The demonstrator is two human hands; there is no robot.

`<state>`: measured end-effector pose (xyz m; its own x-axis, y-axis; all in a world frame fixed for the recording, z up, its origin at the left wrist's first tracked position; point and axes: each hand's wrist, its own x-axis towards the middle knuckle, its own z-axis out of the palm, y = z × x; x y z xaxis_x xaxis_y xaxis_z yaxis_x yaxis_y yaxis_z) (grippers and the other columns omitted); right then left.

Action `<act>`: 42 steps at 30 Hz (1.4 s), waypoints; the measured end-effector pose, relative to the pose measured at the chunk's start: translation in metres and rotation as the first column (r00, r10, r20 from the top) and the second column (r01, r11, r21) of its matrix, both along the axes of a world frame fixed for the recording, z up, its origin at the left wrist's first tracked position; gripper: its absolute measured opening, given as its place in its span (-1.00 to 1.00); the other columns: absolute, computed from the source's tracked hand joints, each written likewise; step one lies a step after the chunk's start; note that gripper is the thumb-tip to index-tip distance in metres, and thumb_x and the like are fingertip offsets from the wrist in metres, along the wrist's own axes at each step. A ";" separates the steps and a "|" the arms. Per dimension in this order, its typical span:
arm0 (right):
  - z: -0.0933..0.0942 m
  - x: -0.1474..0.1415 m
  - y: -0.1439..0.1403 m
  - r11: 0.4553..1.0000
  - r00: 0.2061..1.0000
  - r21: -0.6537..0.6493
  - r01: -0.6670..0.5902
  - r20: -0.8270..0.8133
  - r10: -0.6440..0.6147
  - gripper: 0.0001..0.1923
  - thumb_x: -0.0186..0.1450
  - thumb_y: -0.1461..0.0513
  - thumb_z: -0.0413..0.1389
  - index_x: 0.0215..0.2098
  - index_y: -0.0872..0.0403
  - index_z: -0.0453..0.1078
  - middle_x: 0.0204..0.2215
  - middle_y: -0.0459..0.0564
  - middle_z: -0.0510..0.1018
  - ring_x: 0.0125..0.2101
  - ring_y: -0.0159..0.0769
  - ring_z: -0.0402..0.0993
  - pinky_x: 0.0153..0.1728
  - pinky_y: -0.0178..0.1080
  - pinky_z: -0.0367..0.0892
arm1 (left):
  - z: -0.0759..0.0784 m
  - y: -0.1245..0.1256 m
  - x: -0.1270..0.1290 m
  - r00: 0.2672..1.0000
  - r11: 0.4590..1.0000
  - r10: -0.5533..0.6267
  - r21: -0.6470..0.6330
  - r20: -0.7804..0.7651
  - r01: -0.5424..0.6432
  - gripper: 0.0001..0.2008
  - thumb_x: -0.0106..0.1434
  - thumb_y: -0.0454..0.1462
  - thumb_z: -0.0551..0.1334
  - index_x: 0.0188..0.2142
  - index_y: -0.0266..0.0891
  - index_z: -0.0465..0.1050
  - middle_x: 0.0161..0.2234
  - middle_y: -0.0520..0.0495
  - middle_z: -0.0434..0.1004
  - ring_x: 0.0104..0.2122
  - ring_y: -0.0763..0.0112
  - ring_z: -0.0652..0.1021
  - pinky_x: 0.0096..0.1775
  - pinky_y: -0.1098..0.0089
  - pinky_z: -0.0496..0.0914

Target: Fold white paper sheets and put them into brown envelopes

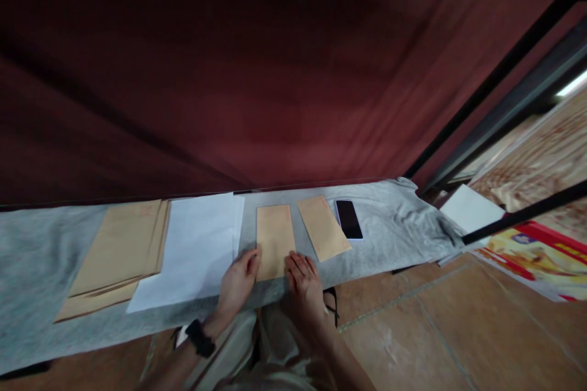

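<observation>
A small brown envelope (276,235) lies upright in front of me on the grey cloth, faint red print near its top right. My left hand (239,281) has its fingers curled together at the envelope's left edge, pinching it; a dark watch is on that wrist. On the lower right edge rest the fingertips of my right hand (303,284), its fingers stretched out and slightly apart. Just right of it, a second small envelope (324,229) lies at a slant. White paper sheets (192,250) are to the left of my left hand.
Larger brown envelopes (119,244) are stacked at the left. A phone (349,220) lies beside the slanted envelope. The grey cloth (394,226) covers a narrow surface against a dark red curtain (275,85). Black bars (495,79) and a colourful box (541,256) stand at right.
</observation>
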<state>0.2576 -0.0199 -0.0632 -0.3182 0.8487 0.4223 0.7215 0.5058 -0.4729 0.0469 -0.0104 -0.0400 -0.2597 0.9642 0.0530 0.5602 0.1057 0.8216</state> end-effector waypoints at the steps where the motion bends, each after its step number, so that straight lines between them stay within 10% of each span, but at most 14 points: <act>1: 0.000 -0.002 0.000 1.000 1.000 0.005 0.015 -0.022 -0.015 -0.59 0.46 0.32 -0.05 0.22 0.05 0.40 0.15 0.09 0.54 0.19 -0.21 0.43 0.28 -0.01 0.23 | 0.003 0.014 -0.001 0.995 0.995 -0.071 0.063 -0.065 0.075 -0.67 0.36 -0.11 0.11 -0.06 -0.15 0.57 -0.11 -0.16 0.63 -0.07 0.16 0.60 0.04 0.22 0.44; 8: -0.004 -0.005 -0.003 0.994 0.995 0.054 0.090 -0.036 -0.088 -0.54 0.46 0.29 -0.05 0.30 0.07 0.29 0.17 0.16 0.51 0.20 -0.12 0.41 0.23 0.06 0.30 | 0.000 0.138 0.009 0.805 0.885 -0.393 0.055 -0.444 0.463 -0.45 0.43 -0.11 -0.02 0.32 -0.30 0.27 0.36 -0.24 0.26 0.39 0.15 0.17 0.38 0.05 0.03; 13: -0.010 -0.008 -0.004 0.989 0.991 0.055 0.136 -0.002 -0.136 -0.43 0.46 0.28 -0.04 0.41 0.12 0.08 0.26 0.25 0.40 0.27 -0.06 0.31 0.21 0.11 0.32 | -0.020 0.169 0.006 0.696 0.835 -0.483 -0.040 -0.531 0.548 -0.41 0.44 -0.05 -0.04 0.36 -0.24 0.21 0.39 -0.20 0.21 0.40 0.19 0.16 0.39 0.09 -0.07; 42: -0.001 -0.001 -0.001 0.997 0.997 -0.015 0.075 -0.026 -0.075 -0.72 0.46 0.36 -0.14 0.01 0.07 0.33 -0.09 0.09 0.50 0.01 -0.16 0.41 0.20 0.07 0.26 | -0.020 0.078 0.027 0.626 0.700 -0.661 -0.037 -0.414 0.714 -0.46 0.47 -0.13 0.00 0.37 -0.20 0.19 0.42 -0.12 0.14 0.40 0.35 0.16 0.40 0.24 -0.09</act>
